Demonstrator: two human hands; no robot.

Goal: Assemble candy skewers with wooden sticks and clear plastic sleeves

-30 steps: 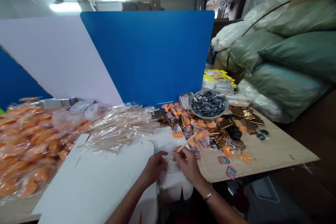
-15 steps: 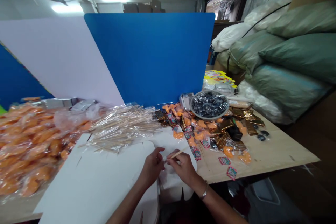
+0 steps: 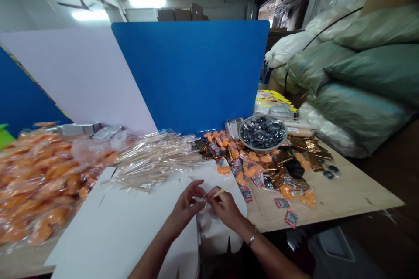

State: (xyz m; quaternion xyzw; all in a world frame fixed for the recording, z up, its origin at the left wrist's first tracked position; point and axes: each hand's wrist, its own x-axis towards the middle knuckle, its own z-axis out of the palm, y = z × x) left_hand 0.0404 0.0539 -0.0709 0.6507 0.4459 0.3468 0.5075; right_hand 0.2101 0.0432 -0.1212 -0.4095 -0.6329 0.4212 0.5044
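My right hand (image 3: 225, 209) is closed around thin wooden sticks (image 3: 220, 192), which jut up to the right past its fingers. Close beside its fingertips, my left hand (image 3: 187, 205) has its thumb and fingers apart. Something small and clear shows between the two hands, too blurred to name. Both hands are above white card sheets (image 3: 127, 222). Just beyond them lies a heap of wooden sticks in clear plastic (image 3: 157, 157).
Bagged orange pieces (image 3: 49, 183) pile up at the left. At the right, a grey bowl (image 3: 262, 148) holds black wrapped pieces, with gold packets (image 3: 283, 157) and small printed cards (image 3: 290, 218) around it. A blue panel (image 3: 193, 78) stands behind; stuffed sacks (image 3: 363, 113) are stacked at right.
My left hand's fingers have spread and drawn slightly away from the right fingertips. My right hand keeps the sticks nearly in place. The view has shifted slightly.
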